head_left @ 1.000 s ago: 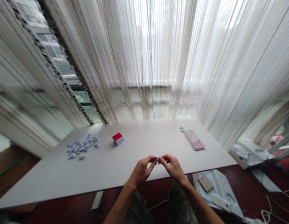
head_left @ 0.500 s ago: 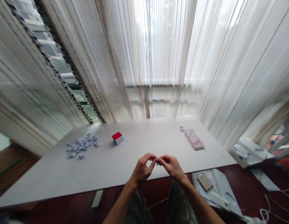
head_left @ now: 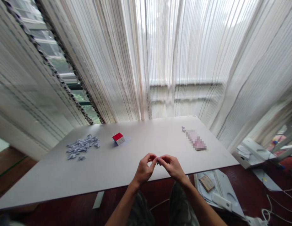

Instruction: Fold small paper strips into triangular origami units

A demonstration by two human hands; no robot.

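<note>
Above the near edge of the white table (head_left: 101, 172), my left hand (head_left: 145, 168) and my right hand (head_left: 171, 166) meet fingertip to fingertip. Both pinch a tiny greyish piece (head_left: 158, 161), mostly covered by the fingers; its kind is too small to make out. Off to the left lies a loose heap of small grey-white folded-looking pieces (head_left: 81, 147). A puzzle cube (head_left: 118, 138) with a red top and white side rests beyond my left hand. On the right, two or so similar small pieces (head_left: 183, 129) lie beside a blurred-out pinkish flat item (head_left: 196, 140).
Sheer striped curtains (head_left: 127, 62) hang right behind the table's far edge. Below the table at right stands a white drawer unit or box (head_left: 227, 191) with papers and a small brown box (head_left: 207, 183). White cables (head_left: 268, 204) run over the dark red floor.
Both hands have shifted very slightly up in the view, still pinching the small piece together. The curtains have swayed. The cube, heap and pinkish item stay put.
</note>
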